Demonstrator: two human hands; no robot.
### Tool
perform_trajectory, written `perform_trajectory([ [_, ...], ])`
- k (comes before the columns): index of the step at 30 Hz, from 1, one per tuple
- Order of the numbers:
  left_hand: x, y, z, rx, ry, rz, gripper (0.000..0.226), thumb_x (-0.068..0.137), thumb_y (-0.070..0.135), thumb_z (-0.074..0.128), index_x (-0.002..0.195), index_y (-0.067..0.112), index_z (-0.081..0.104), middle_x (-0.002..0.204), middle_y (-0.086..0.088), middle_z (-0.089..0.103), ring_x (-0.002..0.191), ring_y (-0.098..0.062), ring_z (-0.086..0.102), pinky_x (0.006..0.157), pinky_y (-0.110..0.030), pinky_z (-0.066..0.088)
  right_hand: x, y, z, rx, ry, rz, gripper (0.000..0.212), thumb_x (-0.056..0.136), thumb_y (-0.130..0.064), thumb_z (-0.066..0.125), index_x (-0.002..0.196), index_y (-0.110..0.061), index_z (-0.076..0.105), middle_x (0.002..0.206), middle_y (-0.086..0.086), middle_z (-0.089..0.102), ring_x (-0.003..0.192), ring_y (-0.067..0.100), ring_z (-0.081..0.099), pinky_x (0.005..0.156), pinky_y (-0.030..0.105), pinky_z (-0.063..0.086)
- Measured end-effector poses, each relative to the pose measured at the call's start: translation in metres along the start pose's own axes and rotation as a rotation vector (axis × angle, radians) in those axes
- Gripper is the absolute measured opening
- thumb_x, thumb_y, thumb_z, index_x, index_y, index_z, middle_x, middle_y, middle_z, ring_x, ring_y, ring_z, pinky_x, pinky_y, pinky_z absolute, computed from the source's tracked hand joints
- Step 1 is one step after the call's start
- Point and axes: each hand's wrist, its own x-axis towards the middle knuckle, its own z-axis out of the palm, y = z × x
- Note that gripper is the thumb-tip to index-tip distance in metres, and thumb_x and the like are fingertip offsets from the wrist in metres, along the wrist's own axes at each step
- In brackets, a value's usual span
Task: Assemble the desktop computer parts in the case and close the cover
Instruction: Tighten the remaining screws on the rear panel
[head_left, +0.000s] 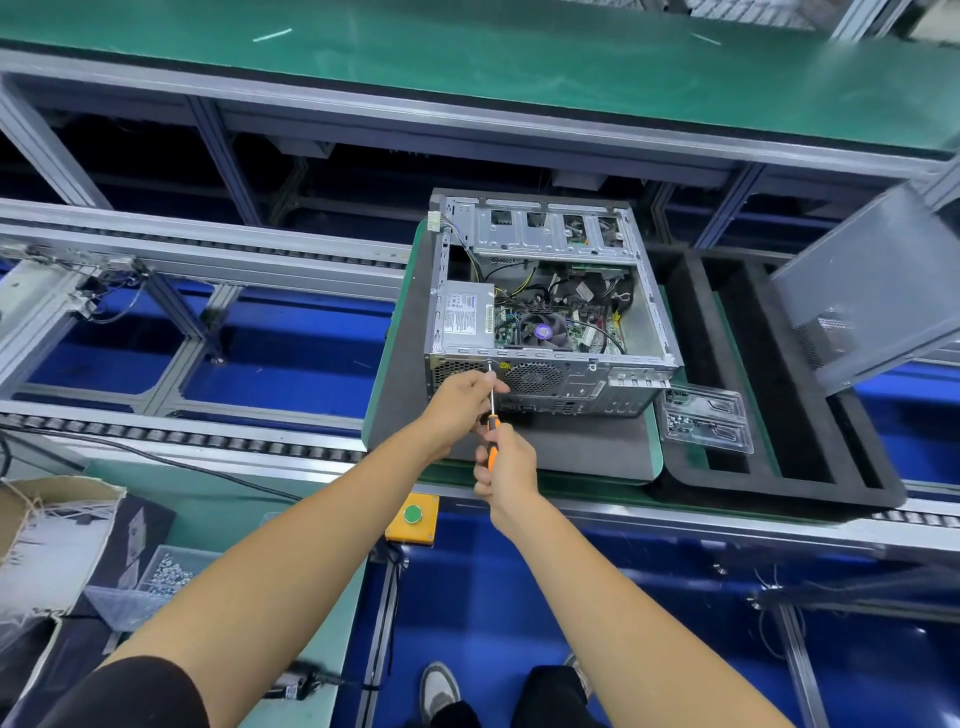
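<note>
a: where does the computer case (550, 312) sit?

b: it lies on its side with the open face up, on a grey pad (410, 415) laid over a green-edged pallet (655, 457) on the conveyor line, about the middle of the scene. its rear panel faces the near side. inside, the power supply (465, 316) fills the left part, the cpu fan (543, 331) lies right of it among loose cables, and the drive cage (550, 228) spans the far end.

a: and the hands?

b: the right hand (506, 467) is wrapped around the orange handle of a screwdriver (491, 415). its metal shaft runs up and away to a point on the rear panel's top edge, just left of the round fan grille (535, 376). the left hand (462, 400) has its fingers curled and pinches the shaft close to the tip, touching the panel there.

a: is a screw visible at the tip?

b: too small to tell.

a: where is the cover?

b: a grey side panel (872, 291) stands tilted at the far right, apart from the case. between them lies a black foam tray (779, 395) with long slots, and a clear plastic blister tray (709, 421) rests just right of the case's near corner.

a: anything nearer?

b: a yellow box with a green button (413, 517) under the arms, a clear bin of screws (156, 582) at near left, and a cardboard box (47, 540) beside it.
</note>
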Motion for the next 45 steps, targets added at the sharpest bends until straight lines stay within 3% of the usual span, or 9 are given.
perform_trajectory([
  [6,0.001,0.002,0.005,0.005,0.11,0.013,0.033,0.103,0.04,0.055,0.084,0.015,0.061,0.06,0.005,0.037,0.057,-0.014,0.031,0.059,-0.031,0.031,-0.003,0.001,-0.003,-0.097,0.034,-0.058,0.012,0.093,-0.016,0.059,0.086,-0.007,0.065,0.074,0.008,0.076,0.051,0.015,0.065,0.044,0.024,0.045],
  [10,0.002,0.001,0.005,0.022,0.145,-0.004,0.037,0.101,0.046,0.056,0.088,0.012,0.062,0.063,0.003,0.043,0.057,-0.014,0.036,0.061,-0.029,0.035,-0.002,-0.004,-0.003,-0.064,0.001,0.003,0.031,0.097,-0.02,0.046,0.092,-0.004,0.073,0.064,0.006,0.07,0.038,0.014,0.044,0.038,0.02,0.03],
  [14,0.001,0.0,0.0,-0.004,-0.005,-0.01,0.04,0.11,0.039,0.039,0.102,0.015,0.069,0.056,0.009,0.04,0.052,-0.01,0.037,0.054,-0.025,0.039,-0.001,-0.003,-0.007,0.027,-0.052,0.011,0.018,0.095,-0.016,0.049,0.087,-0.007,0.063,0.06,0.0,0.049,0.041,0.012,0.027,0.037,0.022,0.02],
  [22,0.004,0.002,0.011,-0.061,0.105,-0.021,0.031,0.103,0.036,0.057,0.081,0.014,0.059,0.053,0.011,0.041,0.057,-0.013,0.032,0.056,-0.029,0.032,-0.001,-0.004,-0.009,-0.102,0.075,-0.057,0.019,0.094,-0.018,0.055,0.09,-0.004,0.067,0.07,0.007,0.076,0.04,0.013,0.053,0.04,0.022,0.038],
  [25,0.004,0.002,0.012,-0.016,0.157,-0.02,0.032,0.099,0.042,0.062,0.082,0.014,0.059,0.06,0.006,0.046,0.063,-0.014,0.039,0.063,-0.03,0.038,0.001,-0.006,-0.009,-0.069,0.042,-0.018,0.032,0.097,-0.021,0.046,0.089,-0.003,0.07,0.059,0.001,0.066,0.037,0.012,0.039,0.038,0.021,0.029],
  [29,0.001,-0.001,0.005,-0.074,0.025,-0.021,0.036,0.108,0.039,0.044,0.098,0.013,0.067,0.058,0.006,0.04,0.054,-0.011,0.035,0.055,-0.025,0.036,0.001,-0.004,-0.01,-0.07,-0.019,-0.047,0.009,0.093,-0.015,0.054,0.088,-0.009,0.056,0.06,0.0,0.047,0.04,0.011,0.029,0.038,0.021,0.02],
  [36,0.006,0.001,0.012,-0.058,0.119,-0.009,0.027,0.103,0.028,0.058,0.08,0.014,0.054,0.055,0.004,0.038,0.052,-0.012,0.029,0.052,-0.028,0.026,0.0,-0.005,-0.009,-0.039,0.025,-0.01,0.013,0.096,-0.016,0.054,0.088,-0.006,0.06,0.076,0.013,0.077,0.042,0.015,0.057,0.038,0.02,0.034],
  [39,0.007,0.001,0.014,-0.016,0.175,-0.008,0.032,0.1,0.032,0.062,0.075,0.017,0.047,0.058,0.005,0.04,0.053,-0.011,0.031,0.053,-0.029,0.028,-0.001,-0.006,-0.01,-0.074,-0.009,0.009,0.026,0.098,-0.023,0.051,0.088,-0.004,0.064,0.076,0.007,0.076,0.039,0.013,0.048,0.037,0.02,0.029],
  [45,0.004,0.005,0.014,-0.018,0.193,-0.035,0.035,0.098,0.04,0.064,0.075,0.018,0.049,0.059,0.005,0.044,0.056,-0.013,0.034,0.057,-0.03,0.033,0.0,0.003,-0.015,-0.174,0.072,-0.193,0.003,0.091,-0.005,0.058,0.089,-0.003,0.057,0.065,0.007,0.065,0.039,0.011,0.043,0.037,0.022,0.03],
])
